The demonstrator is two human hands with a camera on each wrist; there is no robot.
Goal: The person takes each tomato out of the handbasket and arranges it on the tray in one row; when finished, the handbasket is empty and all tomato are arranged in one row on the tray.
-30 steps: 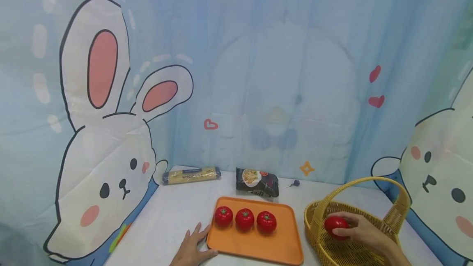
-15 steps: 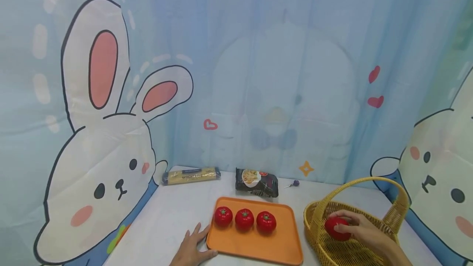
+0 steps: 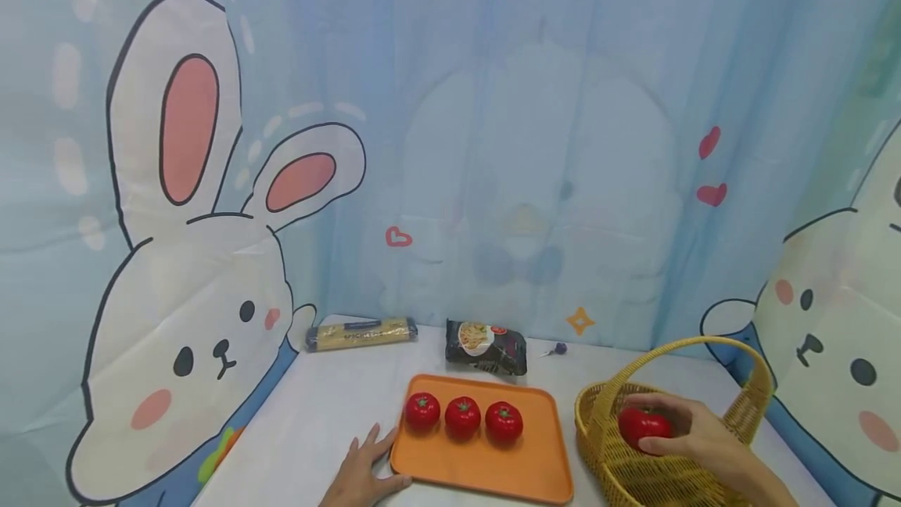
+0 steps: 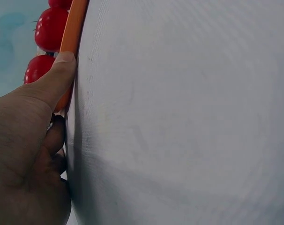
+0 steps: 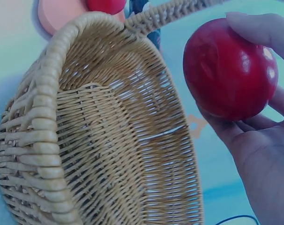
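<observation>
Head: looks forward and down over the table.
Left wrist: pressed close along the tray edge.
Right wrist: close on the basket.
Shared: tray, basket.

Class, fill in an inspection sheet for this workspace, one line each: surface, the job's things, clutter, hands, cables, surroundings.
Surface: white table, bare between the items.
Job's things: red tomato held over the wicker basket; three more tomatoes in a row on the orange tray.
Clutter: spaghetti packet, dark noodle packet and a small purple item at the back edge.
Hands: right hand grips the tomato; left hand rests flat on the table, thumb against the tray's rim.
Cables: a thin dark loop at the bottom of the right wrist view; what it is cannot be told.
Surroundings: blue curtain printed with cartoon rabbits.
</observation>
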